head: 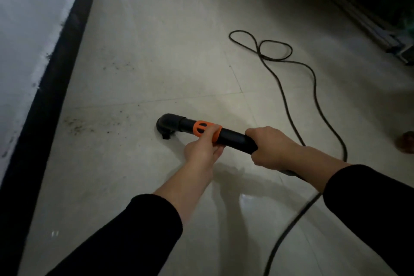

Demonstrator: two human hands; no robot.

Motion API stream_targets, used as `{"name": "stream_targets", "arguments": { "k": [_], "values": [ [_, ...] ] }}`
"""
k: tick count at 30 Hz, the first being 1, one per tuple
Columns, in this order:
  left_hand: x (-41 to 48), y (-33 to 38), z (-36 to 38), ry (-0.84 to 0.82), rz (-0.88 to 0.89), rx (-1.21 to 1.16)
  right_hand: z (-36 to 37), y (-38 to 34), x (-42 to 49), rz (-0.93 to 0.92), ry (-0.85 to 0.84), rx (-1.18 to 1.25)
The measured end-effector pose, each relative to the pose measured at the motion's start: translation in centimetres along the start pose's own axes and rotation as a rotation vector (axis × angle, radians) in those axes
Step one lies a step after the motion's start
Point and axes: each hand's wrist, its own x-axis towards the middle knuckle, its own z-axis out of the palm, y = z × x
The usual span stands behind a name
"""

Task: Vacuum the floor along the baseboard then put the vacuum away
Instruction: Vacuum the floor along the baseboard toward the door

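A black vacuum wand [233, 138] with an orange collar [202, 129] points left toward the wall. Its bent black nozzle [167, 124] sits just above or on the pale tiled floor. My left hand [202, 149] grips the wand at the orange collar, fingers curled round it. My right hand [270, 148] grips the wand's rear end. A black baseboard [56, 78] runs diagonally along the white wall on the left. Dark dirt specks [77, 125] lie on the floor between nozzle and baseboard, with more specks [117, 66] farther up.
A black power cord [313, 101] loops across the tiles to the right and trails back past my right arm. Dark furniture [367, 6] stands at the top right. A brown object [406, 142] shows at the right edge.
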Motion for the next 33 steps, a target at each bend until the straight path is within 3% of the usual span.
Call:
{"name": "stream_targets", "arguments": {
  "k": [13,33],
  "values": [
    [-1.9,-1.1,-1.8,0.032,0.133,-0.008,-0.1,0.3,0.1,-0.170,-0.073,0.047],
    [-6.2,-2.2,-4.9,0.133,0.151,-0.024,1.2,-1.7,-2.7,-0.259,-0.139,0.037]
  ]
}}
